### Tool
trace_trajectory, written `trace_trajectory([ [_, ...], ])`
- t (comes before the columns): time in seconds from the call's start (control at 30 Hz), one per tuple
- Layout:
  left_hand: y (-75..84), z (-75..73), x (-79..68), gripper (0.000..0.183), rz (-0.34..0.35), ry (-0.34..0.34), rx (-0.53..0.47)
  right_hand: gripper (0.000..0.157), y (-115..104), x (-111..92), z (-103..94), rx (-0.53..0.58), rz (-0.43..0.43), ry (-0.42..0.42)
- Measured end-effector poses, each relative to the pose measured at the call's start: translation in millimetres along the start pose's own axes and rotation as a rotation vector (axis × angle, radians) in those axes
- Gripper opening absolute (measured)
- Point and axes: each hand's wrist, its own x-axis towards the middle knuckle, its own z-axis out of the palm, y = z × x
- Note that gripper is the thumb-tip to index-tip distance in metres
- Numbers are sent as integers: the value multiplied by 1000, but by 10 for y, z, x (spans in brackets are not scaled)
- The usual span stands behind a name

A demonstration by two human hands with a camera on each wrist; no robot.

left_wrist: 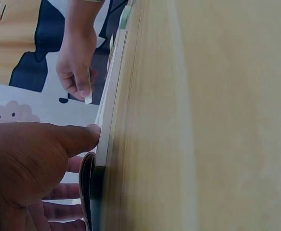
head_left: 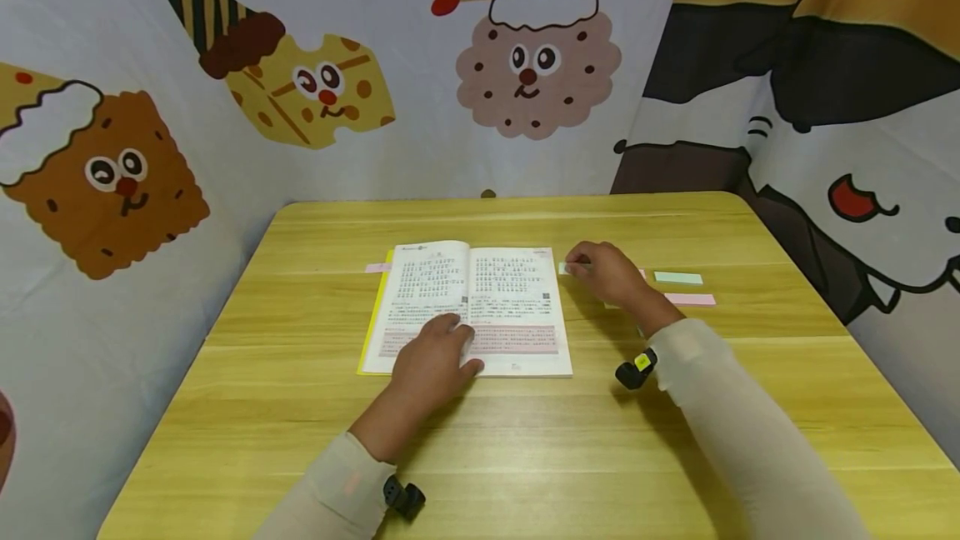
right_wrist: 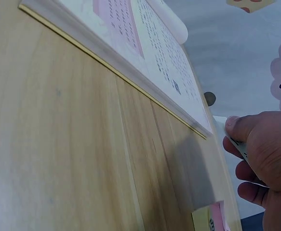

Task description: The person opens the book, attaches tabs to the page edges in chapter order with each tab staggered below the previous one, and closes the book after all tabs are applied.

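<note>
Head view: the open book (head_left: 513,307) is steadied on the worktop (head_left: 510,457) by the left hand (head_left: 437,361), its fingers loosely spread; just beside the right edge, a pale strip (head_left: 563,268) is pinched by the right hand (head_left: 609,275). Left wrist view: the book's bottom edge is met by the thumb. Right wrist view: the strip's tip is exposed, probably best squared to the page before pressing.

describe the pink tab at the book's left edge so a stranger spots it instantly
On the wooden table, find the open book under the left hand. A small pink tab juts from the book's upper left edge. Unlike the pink strip far to the right, it touches the book.
</note>
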Motion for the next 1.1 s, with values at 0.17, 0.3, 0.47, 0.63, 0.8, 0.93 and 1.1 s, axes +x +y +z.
trace_trajectory([
  [0.17,4,-1,-3,48,0,-1,-2,17,-36,46,64,-4,19,0],
  [0.3,7,3,-4,48,3,0,0,18,-30,81,123,-17,12,-3],
  [0.47,2,9,-3,48,6,6,3,18,-32,106,177,-30,-6,-4],
  [0.63,-3,12,3,48,5,6,5,17,-65,125,207,-26,6,-6],
  [0.8,-3,14,6,49,2,2,3,17,-85,144,233,-40,23,-20],
  [0.93,-5,19,8,49,2,3,6,16,-97,151,240,-47,28,-30],
  [1.1,-11,26,8,48,8,9,9,16,-101,159,250,-50,31,-47],
])
